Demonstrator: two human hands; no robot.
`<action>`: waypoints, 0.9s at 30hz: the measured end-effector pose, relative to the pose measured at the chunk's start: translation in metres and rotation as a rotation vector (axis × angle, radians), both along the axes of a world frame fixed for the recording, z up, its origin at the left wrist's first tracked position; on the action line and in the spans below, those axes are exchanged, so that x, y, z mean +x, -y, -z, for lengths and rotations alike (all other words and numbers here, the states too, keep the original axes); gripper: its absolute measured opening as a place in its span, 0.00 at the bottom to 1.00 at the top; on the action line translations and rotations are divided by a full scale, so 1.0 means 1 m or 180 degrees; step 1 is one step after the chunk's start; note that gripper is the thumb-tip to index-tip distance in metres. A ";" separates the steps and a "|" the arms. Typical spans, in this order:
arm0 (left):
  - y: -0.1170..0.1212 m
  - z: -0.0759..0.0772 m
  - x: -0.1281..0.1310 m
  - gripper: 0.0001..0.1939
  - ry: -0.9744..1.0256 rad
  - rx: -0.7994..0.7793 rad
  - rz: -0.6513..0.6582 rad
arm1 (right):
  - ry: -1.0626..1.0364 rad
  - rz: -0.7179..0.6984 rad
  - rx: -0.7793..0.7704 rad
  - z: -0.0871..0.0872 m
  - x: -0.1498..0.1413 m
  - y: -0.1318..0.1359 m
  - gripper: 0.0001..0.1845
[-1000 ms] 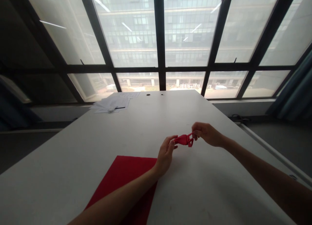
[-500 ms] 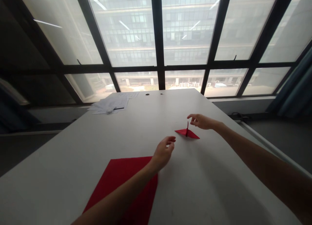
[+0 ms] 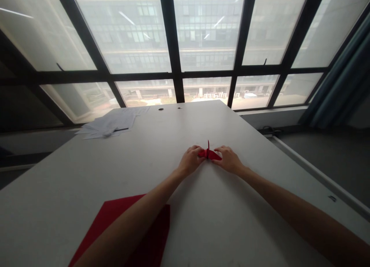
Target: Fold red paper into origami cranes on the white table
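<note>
A small red folded paper crane point(image 3: 213, 155) stands on the white table, its thin neck pointing up and its wings spread to either side. My left hand point(image 3: 191, 159) is closed on the left wing, with the wing's tip hidden behind the fingers. Around the right wing, my right hand point(image 3: 227, 158) curves with thumb and forefinger apart; the wing's tip shows between them. Whether that thumb touches the paper I cannot tell. Under my left forearm lies a large red sheet of paper point(image 3: 115, 209), partly covered by the arm.
Loose white papers point(image 3: 112, 122) with a dark pen point(image 3: 121, 129) lie at the table's far left. Two small round marks or holes, including a dark-ringed one point(image 3: 161, 109), are near the far edge of the table point(image 3: 162, 143). Large windows stand behind, and a blue curtain point(image 3: 332, 81) hangs at right.
Both hands have come in to the crane from either side, the left reaching its left wing and the right lowering beside its right wing. The camera view has shifted to the right.
</note>
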State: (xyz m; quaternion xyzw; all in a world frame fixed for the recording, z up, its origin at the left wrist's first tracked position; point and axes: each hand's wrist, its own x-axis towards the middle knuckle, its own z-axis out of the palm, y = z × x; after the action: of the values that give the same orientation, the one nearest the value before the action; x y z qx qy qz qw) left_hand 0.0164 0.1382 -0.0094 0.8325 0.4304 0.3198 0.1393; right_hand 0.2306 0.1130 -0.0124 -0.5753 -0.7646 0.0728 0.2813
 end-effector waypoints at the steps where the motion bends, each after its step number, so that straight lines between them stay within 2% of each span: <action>1: -0.004 0.003 0.000 0.10 -0.0009 0.0028 -0.0012 | -0.0011 -0.0084 -0.0040 0.001 0.001 -0.007 0.20; 3: -0.011 0.006 -0.001 0.08 -0.0026 0.0080 -0.0050 | -0.0054 -0.0195 -0.0106 0.001 0.003 -0.020 0.17; 6: -0.019 0.006 -0.004 0.12 -0.0020 0.0182 -0.0203 | -0.0140 -0.0212 -0.0180 0.001 0.002 -0.043 0.13; 10: -0.028 0.003 -0.012 0.16 0.0073 0.0309 -0.0539 | -0.0240 -0.0122 -0.0269 0.000 -0.006 -0.076 0.17; 16: -0.022 -0.004 -0.047 0.11 0.0110 0.0318 -0.0802 | -0.0270 0.0597 -0.0403 0.003 -0.022 -0.112 0.22; 20: -0.008 -0.012 -0.069 0.10 0.0115 0.0313 -0.0882 | -0.0215 0.1018 -0.0351 0.006 -0.034 -0.120 0.28; 24: 0.013 -0.028 -0.086 0.12 0.0158 0.0342 -0.0900 | -0.0155 0.1129 -0.0226 0.006 -0.039 -0.111 0.37; 27: 0.044 -0.042 -0.102 0.12 0.0129 0.0317 -0.0822 | -0.0151 0.1069 -0.0145 0.006 -0.034 -0.095 0.33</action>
State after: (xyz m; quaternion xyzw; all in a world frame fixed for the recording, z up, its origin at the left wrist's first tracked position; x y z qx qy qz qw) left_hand -0.0859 0.0946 0.0323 0.7694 0.5148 0.3728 0.0641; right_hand 0.1969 0.2078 -0.0188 -0.6993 -0.6490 0.0555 0.2944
